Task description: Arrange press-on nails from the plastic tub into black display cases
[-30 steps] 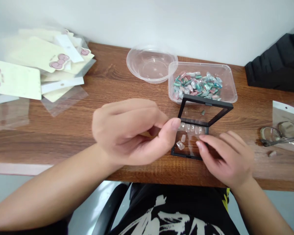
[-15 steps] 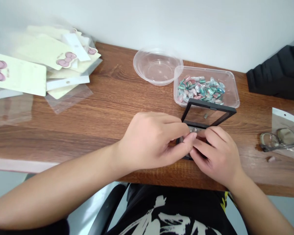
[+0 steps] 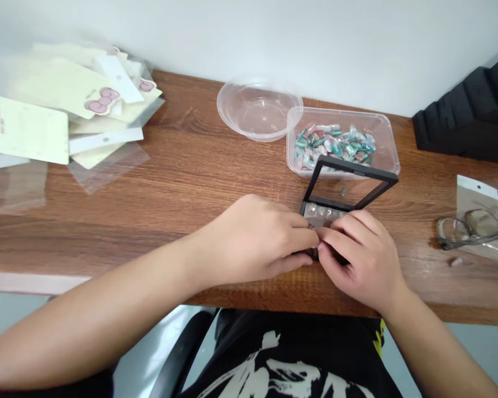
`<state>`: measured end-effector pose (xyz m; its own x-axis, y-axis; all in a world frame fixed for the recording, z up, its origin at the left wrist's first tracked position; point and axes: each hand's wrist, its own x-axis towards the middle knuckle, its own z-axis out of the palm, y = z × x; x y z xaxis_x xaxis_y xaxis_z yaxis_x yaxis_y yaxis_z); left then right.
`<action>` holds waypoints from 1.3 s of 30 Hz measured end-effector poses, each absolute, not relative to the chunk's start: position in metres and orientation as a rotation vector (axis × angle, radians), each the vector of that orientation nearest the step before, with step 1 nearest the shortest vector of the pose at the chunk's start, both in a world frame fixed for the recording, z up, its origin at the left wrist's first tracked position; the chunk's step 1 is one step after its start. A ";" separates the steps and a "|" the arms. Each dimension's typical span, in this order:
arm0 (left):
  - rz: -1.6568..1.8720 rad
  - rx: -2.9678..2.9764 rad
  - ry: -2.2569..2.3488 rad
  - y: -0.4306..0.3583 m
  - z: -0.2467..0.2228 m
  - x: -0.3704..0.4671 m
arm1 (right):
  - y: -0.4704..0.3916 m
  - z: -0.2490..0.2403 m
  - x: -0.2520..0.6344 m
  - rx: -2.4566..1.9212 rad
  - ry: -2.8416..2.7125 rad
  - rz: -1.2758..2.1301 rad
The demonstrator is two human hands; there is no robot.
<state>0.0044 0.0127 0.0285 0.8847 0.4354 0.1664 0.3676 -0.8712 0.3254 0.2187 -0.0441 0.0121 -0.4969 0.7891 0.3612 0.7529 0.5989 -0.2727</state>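
A small black case [image 3: 352, 167] stands at the table's front with its framed clear lid tilted up. Along the back of its tray sits a row of small clear, shiny pieces [image 3: 321, 212]. My left hand [image 3: 259, 240] reaches into the case from the left, fingers bent and closed. From the right, my right hand [image 3: 363, 257] lies over the case, its thumb and index finger brought together against my left fingertips. What the fingertips hold is hidden. Behind the lid, a clear rectangular tub [image 3: 385, 141] contains many glossy pink, teal and clear press-on nails [image 3: 336, 145].
A round clear plastic lid [image 3: 259, 110] overlaps the tub's left corner. Cream cards with pink bows [image 3: 35, 124] and clear bags pile up at left. Black stacked cases [image 3: 471, 116] stand at back right. Glasses [image 3: 468, 229] rest on a clear bag near a small pink piece [image 3: 455, 261].
My left hand has drawn slightly left and its thumb has dropped lower, uncovering more of the tray's back row. My right hand has shifted slightly left. The whole view has moved a little.
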 end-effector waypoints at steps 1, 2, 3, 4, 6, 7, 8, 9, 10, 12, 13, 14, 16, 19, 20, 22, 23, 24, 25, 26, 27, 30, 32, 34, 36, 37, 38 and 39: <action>0.334 2.763 0.624 0.013 0.028 0.004 | -0.044 0.012 0.219 -1.222 -2.386 0.102; 0.331 2.760 0.644 0.014 0.028 0.004 | -0.044 0.012 0.219 -1.218 -2.391 0.096; 0.329 2.759 0.665 0.014 0.028 0.004 | -0.044 0.012 0.219 -1.217 -2.393 0.090; 0.326 2.757 0.687 0.014 0.028 0.004 | -0.044 0.011 0.219 -1.216 -2.394 0.086; 0.321 2.747 0.725 0.015 0.028 0.004 | -0.044 0.010 0.220 -1.217 -2.392 0.087; 0.319 2.737 0.738 0.015 0.027 0.004 | -0.044 0.010 0.220 -1.217 -2.391 0.091; 0.316 2.725 0.748 0.015 0.027 0.005 | -0.044 0.010 0.221 -1.217 -2.389 0.096; 0.315 2.715 0.752 0.015 0.027 0.005 | -0.044 0.009 0.221 -1.218 -2.389 0.103; 0.314 2.706 0.752 0.015 0.027 0.005 | -0.044 0.009 0.221 -1.221 -2.390 0.108; 0.310 2.693 0.763 0.015 0.027 0.006 | -0.044 0.010 0.220 -1.228 -2.398 0.100; 0.311 2.688 0.782 0.016 0.027 0.006 | -0.044 0.010 0.220 -1.230 -2.402 0.085; 0.314 2.682 0.811 0.016 0.027 0.006 | -0.044 0.010 0.219 -1.229 -2.403 0.065; 0.328 2.663 0.889 0.017 0.028 0.006 | -0.045 0.011 0.219 -1.228 -2.400 0.042; 0.364 2.636 0.975 0.018 0.029 0.005 | -0.045 0.012 0.218 -1.246 -2.377 0.073; 0.370 2.633 0.984 0.019 0.029 0.005 | -0.045 0.012 0.218 -1.259 -2.362 0.083; 0.365 2.638 0.990 0.019 0.029 0.004 | -0.045 0.012 0.219 -1.290 -2.325 0.091; 0.354 2.644 0.995 0.019 0.028 0.004 | -0.045 0.012 0.219 -1.306 -2.310 0.094; 0.336 2.652 1.004 0.020 0.028 0.003 | -0.045 0.011 0.219 -1.320 -2.299 0.100; 0.313 2.658 1.015 0.020 0.028 0.003 | -0.044 0.011 0.219 -1.333 -2.291 0.107; 0.285 2.663 1.025 0.020 0.028 0.003 | -0.044 0.011 0.218 -1.341 -2.286 0.107; 0.263 2.668 1.033 0.020 0.028 0.003 | -0.044 0.011 0.218 -1.347 -2.283 0.097; 0.250 2.676 1.025 0.021 0.028 0.004 | -0.043 0.012 0.218 -1.354 -2.275 0.035; 0.284 2.677 1.010 0.021 0.029 0.005 | -0.044 0.011 0.218 -1.363 -2.272 0.008; 0.315 2.673 0.996 0.021 0.029 0.005 | -0.044 0.010 0.219 -1.371 -2.273 -0.002; 0.338 2.672 0.980 0.021 0.029 0.005 | -0.044 0.010 0.219 -1.364 -2.277 -0.013; 0.348 2.669 0.970 0.020 0.029 0.005 | -0.045 0.009 0.219 -1.354 -2.283 -0.019; 0.358 2.660 0.951 0.020 0.029 0.006 | -0.044 0.009 0.219 -1.341 -2.291 -0.026; 0.365 2.643 0.924 0.020 0.029 0.006 | -0.044 0.009 0.220 -1.329 -2.301 -0.031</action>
<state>0.0056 0.0198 0.0288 0.7586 0.6377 0.1337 0.5570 -0.7411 0.3750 0.2196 -0.0444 0.0089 -0.4136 0.8107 0.4143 0.8217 0.5283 -0.2136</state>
